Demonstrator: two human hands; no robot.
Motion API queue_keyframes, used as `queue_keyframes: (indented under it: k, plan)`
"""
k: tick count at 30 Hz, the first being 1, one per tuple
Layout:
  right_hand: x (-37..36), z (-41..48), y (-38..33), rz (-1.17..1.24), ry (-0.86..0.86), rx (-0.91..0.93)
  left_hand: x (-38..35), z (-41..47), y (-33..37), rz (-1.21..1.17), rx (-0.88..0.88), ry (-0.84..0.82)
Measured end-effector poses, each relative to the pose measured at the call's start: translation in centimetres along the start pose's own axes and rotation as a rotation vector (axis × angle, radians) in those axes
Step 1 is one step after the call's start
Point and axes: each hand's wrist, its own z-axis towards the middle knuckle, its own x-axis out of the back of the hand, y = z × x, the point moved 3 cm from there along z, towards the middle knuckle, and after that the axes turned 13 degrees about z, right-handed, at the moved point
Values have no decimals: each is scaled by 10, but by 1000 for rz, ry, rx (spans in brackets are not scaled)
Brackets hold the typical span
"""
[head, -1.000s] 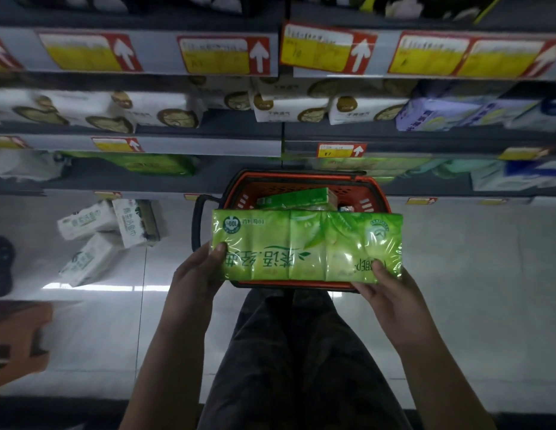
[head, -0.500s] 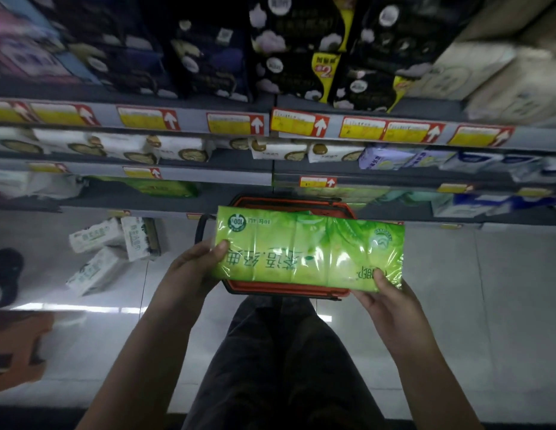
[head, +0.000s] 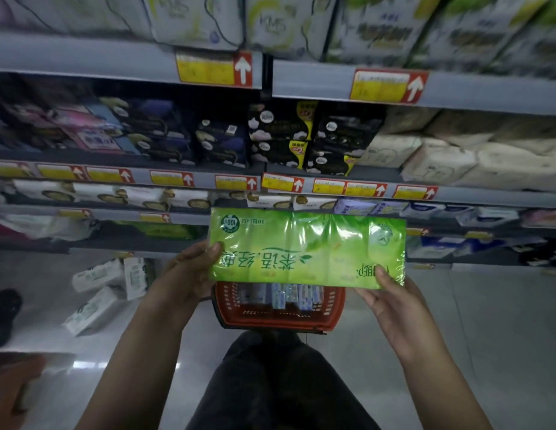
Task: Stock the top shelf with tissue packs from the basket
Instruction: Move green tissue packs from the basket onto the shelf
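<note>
Right now, starting at the left, several white packs (head: 96,293) lie loose on the floor beneath the bottom shelf, well apart from your work. Your left hand (head: 190,274) grips the left end of the green tissue pack (head: 307,248), thumb on its front face and fingers curled behind it. You hold the pack flat and level in the air in front of the lower shelves, its print upside down to you, just above the red basket (head: 280,315) that stands on the floor by your legs. More packs show inside the basket, so there is plenty left to stock. Your right hand (head: 394,308) pinches the pack's lower right corner in the same way. The highest shelf (head: 487,94) in view already carries blurred white and green packs along its length. This pack sits well below that shelf, so I judge the lift and the placing are yet to come.
</note>
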Motion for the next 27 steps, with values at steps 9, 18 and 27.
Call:
queue_keyframes:
  k: [9, 18, 27]
  plan:
    - [-41, -15, -39, 96, -64, 70, -13, -15, 56, 116, -123, -63]
    - [-58, -14, -44, 119, -111, 130, -16, -21, 71, 85, -198, -144]
    - [-47, -6, -43, 190, -44, 149, -22, -20, 71, 39, -211, -236]
